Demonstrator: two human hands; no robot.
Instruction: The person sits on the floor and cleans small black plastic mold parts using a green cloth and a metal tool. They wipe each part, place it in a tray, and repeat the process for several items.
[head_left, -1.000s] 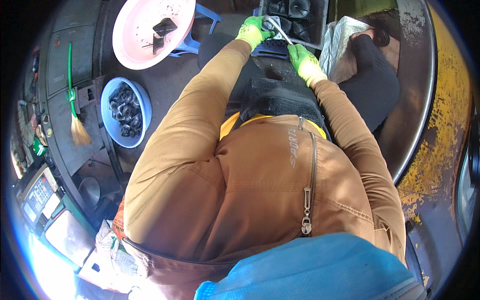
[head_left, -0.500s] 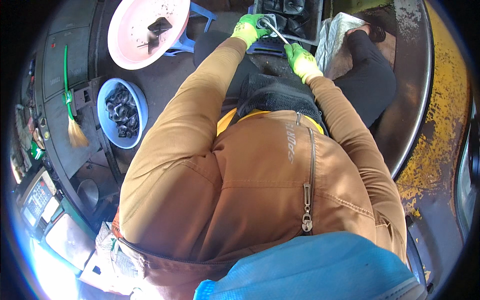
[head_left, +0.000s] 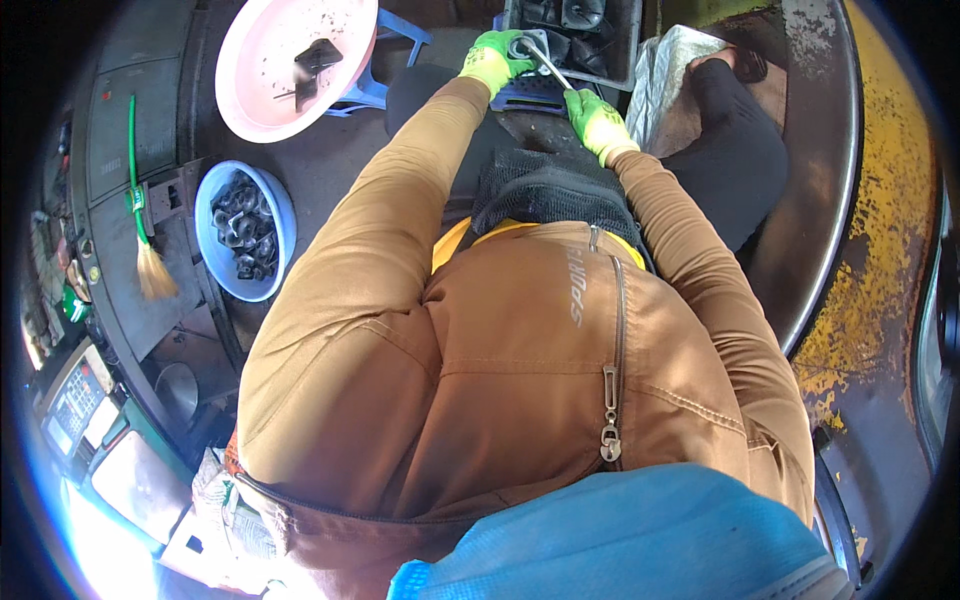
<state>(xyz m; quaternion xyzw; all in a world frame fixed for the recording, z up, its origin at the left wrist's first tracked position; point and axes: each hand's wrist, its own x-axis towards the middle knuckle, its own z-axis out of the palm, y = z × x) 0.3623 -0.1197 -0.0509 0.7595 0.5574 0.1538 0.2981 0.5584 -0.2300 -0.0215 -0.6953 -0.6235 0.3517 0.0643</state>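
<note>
Both my hands wear yellow-green work gloves. My left hand (head_left: 490, 62) is closed round the edge of a dark molded part (head_left: 524, 46) with a round opening. This part is held over the near left edge of a dark crate (head_left: 625, 45) containing several shiny black molded parts (head_left: 583, 14). My right hand (head_left: 600, 124) grips a slim metal rod tool (head_left: 553, 68), which slants up and left. Its bent far end meets the part at the opening; the exact contact is too small to make out.
A pink basin (head_left: 238, 80) with a few black pieces rests on a blue stool (head_left: 405, 30). Below it stands a blue tub (head_left: 288, 225) of black parts. A green-handled brush (head_left: 150, 265) hangs at the left. A curved metal edge (head_left: 850, 200) runs along the right.
The rod's bent end has shifted slightly at the part's opening, and my right hand has moved slightly left. Both hands keep their grip.
</note>
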